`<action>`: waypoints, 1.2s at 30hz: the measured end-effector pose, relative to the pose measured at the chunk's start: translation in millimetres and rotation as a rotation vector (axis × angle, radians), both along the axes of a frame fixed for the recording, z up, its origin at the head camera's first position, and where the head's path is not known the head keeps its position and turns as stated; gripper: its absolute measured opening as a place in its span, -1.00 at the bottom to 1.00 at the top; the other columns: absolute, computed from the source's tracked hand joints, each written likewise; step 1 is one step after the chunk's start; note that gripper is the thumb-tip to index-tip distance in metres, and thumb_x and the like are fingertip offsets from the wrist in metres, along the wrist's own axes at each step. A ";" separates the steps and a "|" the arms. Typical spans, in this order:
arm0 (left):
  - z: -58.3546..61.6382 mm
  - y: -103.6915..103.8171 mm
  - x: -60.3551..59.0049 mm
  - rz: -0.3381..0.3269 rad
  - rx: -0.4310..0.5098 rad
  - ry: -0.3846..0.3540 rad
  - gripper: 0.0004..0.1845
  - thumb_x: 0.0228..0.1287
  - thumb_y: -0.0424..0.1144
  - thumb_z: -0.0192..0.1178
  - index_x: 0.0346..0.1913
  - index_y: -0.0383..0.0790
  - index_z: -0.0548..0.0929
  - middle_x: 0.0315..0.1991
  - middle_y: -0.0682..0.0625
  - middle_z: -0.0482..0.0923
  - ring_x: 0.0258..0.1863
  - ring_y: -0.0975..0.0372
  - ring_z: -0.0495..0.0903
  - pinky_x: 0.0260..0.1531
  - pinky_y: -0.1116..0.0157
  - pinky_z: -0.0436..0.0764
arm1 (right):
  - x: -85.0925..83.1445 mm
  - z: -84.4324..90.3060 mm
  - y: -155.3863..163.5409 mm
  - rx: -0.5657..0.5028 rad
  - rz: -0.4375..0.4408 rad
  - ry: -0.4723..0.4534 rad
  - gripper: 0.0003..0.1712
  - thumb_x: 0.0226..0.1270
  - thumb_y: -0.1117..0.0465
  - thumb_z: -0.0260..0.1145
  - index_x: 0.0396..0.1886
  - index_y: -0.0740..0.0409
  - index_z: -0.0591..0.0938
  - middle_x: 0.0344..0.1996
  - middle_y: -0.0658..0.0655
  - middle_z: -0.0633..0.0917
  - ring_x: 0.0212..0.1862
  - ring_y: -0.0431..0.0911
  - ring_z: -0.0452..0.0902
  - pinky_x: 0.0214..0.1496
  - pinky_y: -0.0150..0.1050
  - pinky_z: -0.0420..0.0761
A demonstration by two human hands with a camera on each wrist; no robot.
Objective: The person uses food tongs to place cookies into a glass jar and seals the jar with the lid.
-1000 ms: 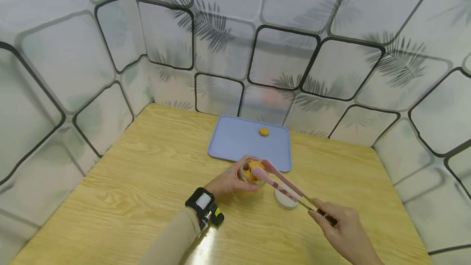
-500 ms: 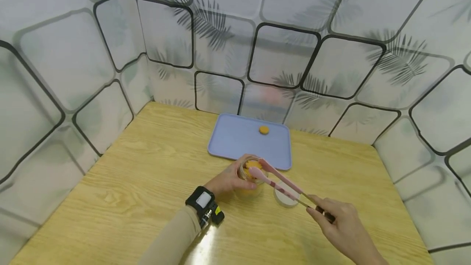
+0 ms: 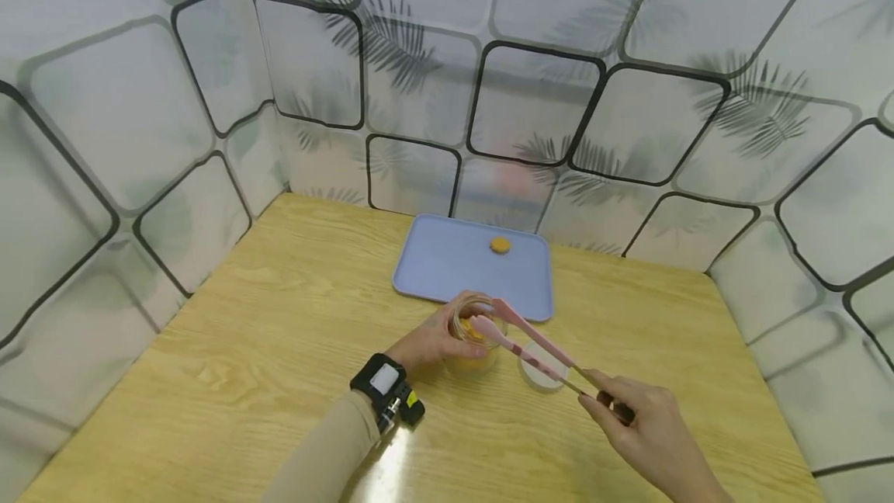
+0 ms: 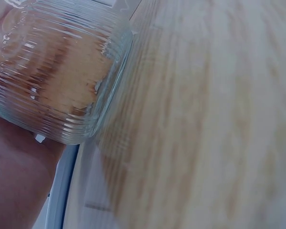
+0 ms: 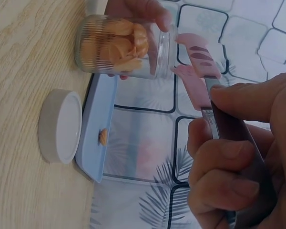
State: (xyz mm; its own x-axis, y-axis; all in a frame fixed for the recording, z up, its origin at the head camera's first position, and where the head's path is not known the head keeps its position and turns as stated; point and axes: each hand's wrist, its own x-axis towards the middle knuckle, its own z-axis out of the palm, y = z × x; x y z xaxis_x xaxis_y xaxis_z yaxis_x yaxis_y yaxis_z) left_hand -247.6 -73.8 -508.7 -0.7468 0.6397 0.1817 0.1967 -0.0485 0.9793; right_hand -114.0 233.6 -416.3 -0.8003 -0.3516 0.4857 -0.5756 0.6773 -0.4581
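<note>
My left hand (image 3: 443,344) grips a clear ribbed glass jar (image 5: 93,47) around its side, mouth upward. Inside lie several orange-brown biscuits (image 5: 121,45), also seen through the glass in the left wrist view, where the jar (image 4: 71,76) looms close. With fingers curled round the dark handle, my right hand (image 3: 642,418) holds tongs (image 3: 538,336) with pink tips. Those tips stand apart at the jar's mouth with nothing visible between them. Just right of the jar, a white round lid (image 3: 541,371) lies on the table.
Behind the jar is a light blue rectangular tray (image 3: 440,258) bearing one round biscuit (image 3: 500,244). The wood-grain table (image 3: 293,278) meets patterned curtain walls (image 3: 419,91) at the back and sides. A black wrist device (image 3: 382,379) sits on my left wrist.
Orange biscuit that showed up at the jar's mouth is gone from there; the orange now shows lower inside. The tongs have shifted slightly left. My left hand holds its place.
</note>
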 end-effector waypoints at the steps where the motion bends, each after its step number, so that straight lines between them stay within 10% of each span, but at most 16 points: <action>1: -0.2 0.4 -0.5 -0.003 0.006 0.000 -0.20 0.23 -0.03 0.47 0.48 0.20 0.29 0.40 0.01 0.37 0.41 0.15 0.32 0.35 0.01 0.37 | 0.3 -0.8 0.1 -0.004 -0.004 -0.009 -0.60 0.09 0.46 0.53 -0.03 0.19 0.79 -0.57 -0.30 0.54 -0.63 -0.48 0.20 -0.65 -0.57 0.28; 10: 4.7 -0.9 2.4 0.015 -0.003 -0.030 -0.19 0.22 -0.18 0.47 0.48 0.14 0.30 0.36 -0.04 0.40 0.36 0.15 0.35 0.35 0.13 0.39 | -14.9 -6.4 2.5 -0.078 -0.090 -0.132 -0.64 0.25 0.38 0.47 0.05 0.33 0.73 -0.49 -0.10 0.68 -0.69 -0.42 0.26 -0.72 -0.44 0.31; 16: 5.7 -1.8 2.3 0.030 -0.006 -0.018 -0.23 0.21 -0.21 0.47 0.44 0.11 0.35 0.28 -0.10 0.47 0.31 0.13 0.41 0.39 0.08 0.34 | -64.5 -20.3 8.5 -0.034 -0.271 -0.281 -0.64 0.45 0.16 0.36 0.09 0.31 0.72 -0.48 0.06 0.69 -0.63 -0.32 0.34 -0.63 -0.38 0.32; 23: 6.9 1.0 0.9 0.023 -0.025 -0.012 -0.24 0.21 -0.15 0.47 0.44 0.14 0.35 0.26 -0.06 0.47 0.30 0.15 0.41 0.39 0.05 0.31 | -121.0 -51.2 4.7 0.042 -0.285 -0.370 -0.65 0.48 0.18 0.30 0.10 0.33 0.70 -0.71 0.03 0.47 -0.69 -0.23 0.08 -0.63 -0.37 0.10; 30: 6.2 1.0 -1.2 0.016 -0.009 -0.017 -0.21 0.20 -0.17 0.49 0.45 0.11 0.34 0.27 -0.08 0.47 0.30 0.15 0.41 0.38 0.12 0.36 | -154.6 -58.1 -9.0 0.102 -0.282 -0.334 -0.64 0.47 0.18 0.27 -0.55 0.21 0.51 -0.72 -0.01 0.26 -0.67 -0.18 0.10 -0.57 -0.34 0.13; 36: 3.2 2.2 -0.9 0.006 0.018 -0.029 -0.21 0.19 -0.22 0.49 0.44 0.08 0.35 0.26 -0.11 0.47 0.29 0.14 0.42 0.36 0.16 0.38 | -170.7 -57.3 -16.9 0.102 -0.303 -0.377 -0.67 0.47 0.14 0.22 -0.53 0.17 0.51 -0.70 -0.03 0.30 -0.63 -0.15 0.19 -0.52 -0.30 0.17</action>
State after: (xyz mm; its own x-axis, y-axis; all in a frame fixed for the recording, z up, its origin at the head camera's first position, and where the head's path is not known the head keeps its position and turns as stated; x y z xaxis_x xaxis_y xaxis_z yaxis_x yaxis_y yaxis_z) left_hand -248.5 -71.5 -505.5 -0.7560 0.6318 0.1711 0.1681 -0.0651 0.9836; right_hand -284.7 216.7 -473.6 -0.9873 -0.1068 0.1177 -0.1528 0.8409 -0.5192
